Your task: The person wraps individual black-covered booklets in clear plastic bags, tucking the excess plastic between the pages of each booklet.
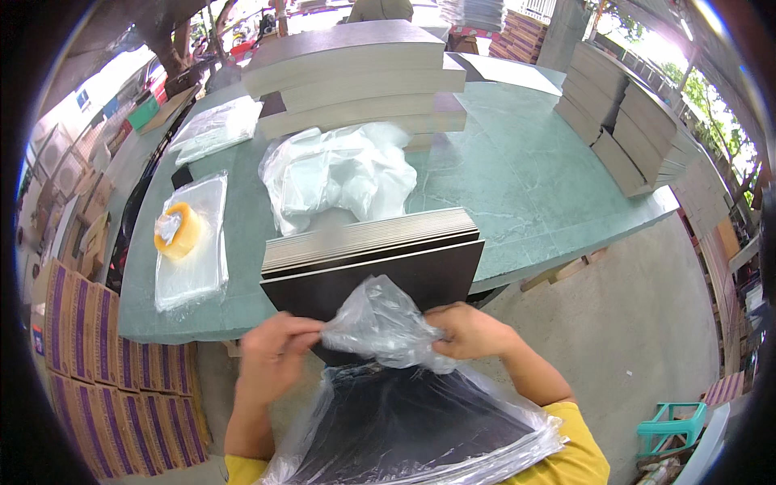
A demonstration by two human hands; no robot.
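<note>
A clear plastic bag [384, 319] is bunched up between my two hands. My left hand [279, 352] is slightly blurred, its fingertips pinching the bag's left edge. On the other side, my right hand [469, 330] is closed around the gathered plastic. Below the hands, the bag spreads over a dark flat panel [404, 420] close to my body, with layered edges along its lower right. Just beyond, a dark-faced board [380, 273] stands tilted at the table's near edge, in front of a row of thin pale-edged boards [372, 241].
A green table [517, 194] carries crumpled plastic [343, 174], thick board stacks [356, 77] behind it, and more boards [626, 117] at right. Yellow tape [179, 233] lies on flat plastic bags [194, 279] at left. Cartons [121, 364] stand lower left, a green stool [671, 427] lower right.
</note>
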